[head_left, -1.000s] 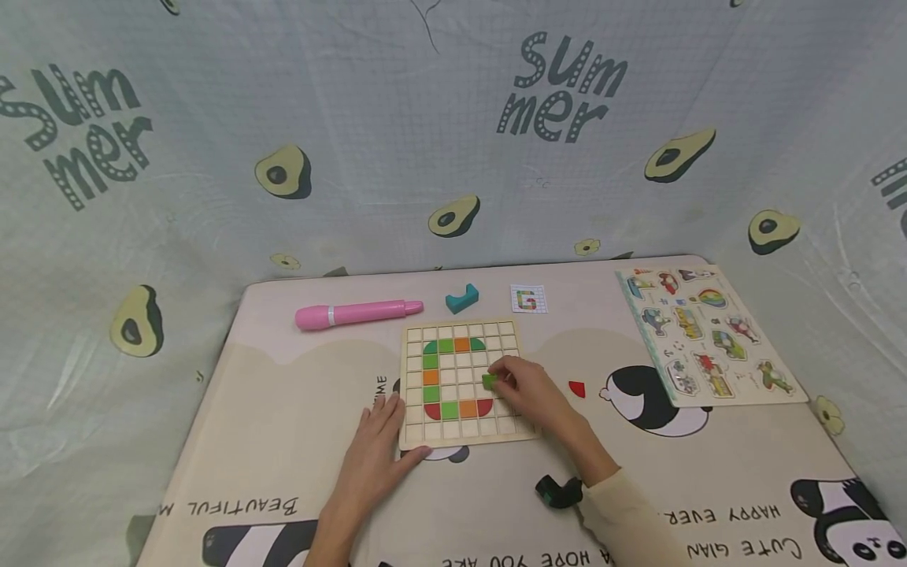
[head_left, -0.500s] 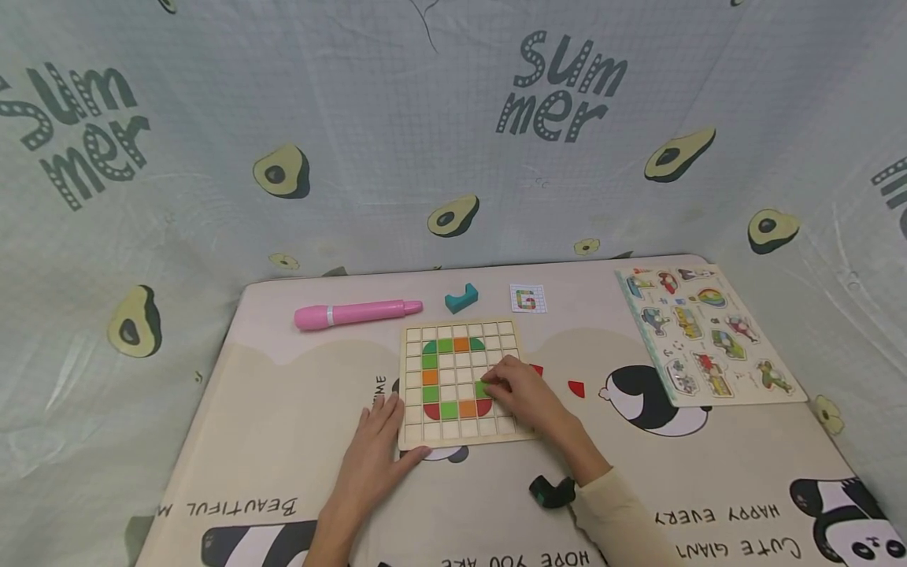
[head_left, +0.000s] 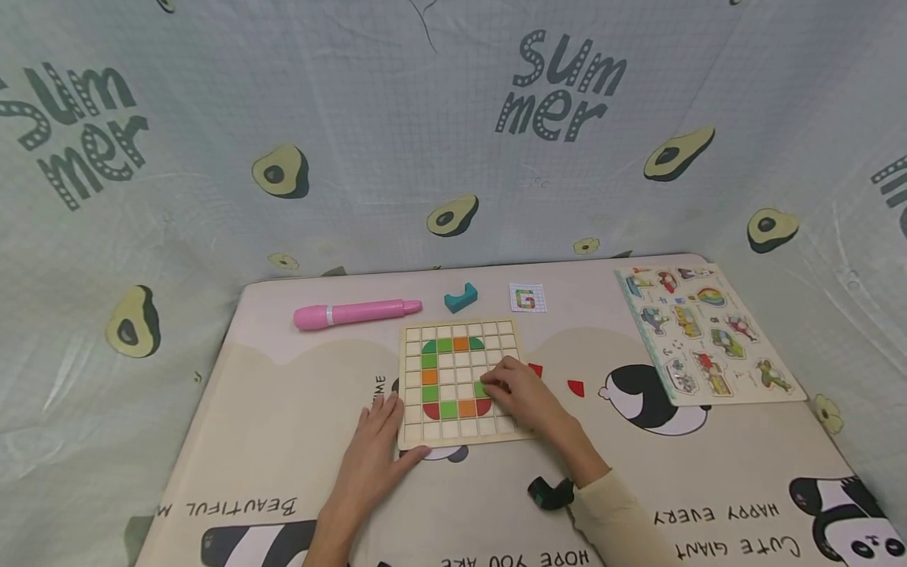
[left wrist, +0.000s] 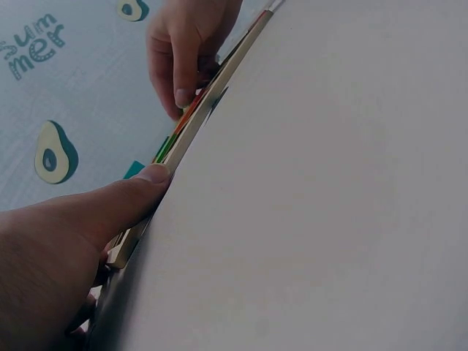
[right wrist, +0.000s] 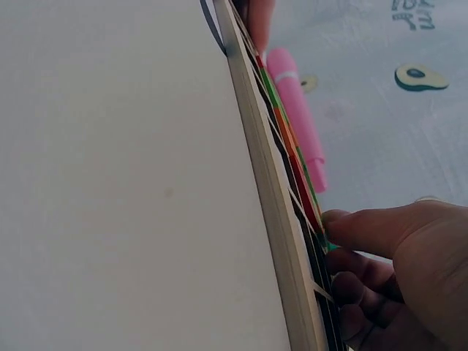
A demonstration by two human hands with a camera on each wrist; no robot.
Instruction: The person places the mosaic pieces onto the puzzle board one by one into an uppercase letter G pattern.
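Note:
A wooden grid board [head_left: 412, 431] lies on the table, with green, orange and red tiles set in its cells in a shape like a C. My right hand [head_left: 527, 395] is over the board's right part, its thumb and index finger pinching a green square tile [head_left: 480, 389] down at a cell just above the red rounded corner tile [head_left: 484, 407]. My left hand [head_left: 375, 449] rests at the board's near left corner. Its fingers lie straight along the left side, and the thumb [left wrist: 139, 190] presses the near edge in the left wrist view.
Beyond the board lie a pink pen-shaped object [head_left: 357, 314], a teal notched block [head_left: 461, 298] and a small card [head_left: 527, 298] with a G pattern. Red pieces [head_left: 576, 388] lie right of the board. A picture puzzle board [head_left: 708, 339] is at the far right.
My right hand has shifted slightly left and lowered the green tile onto the cell; over the last half second it has stayed nearly still. A second red piece has come into view behind it.

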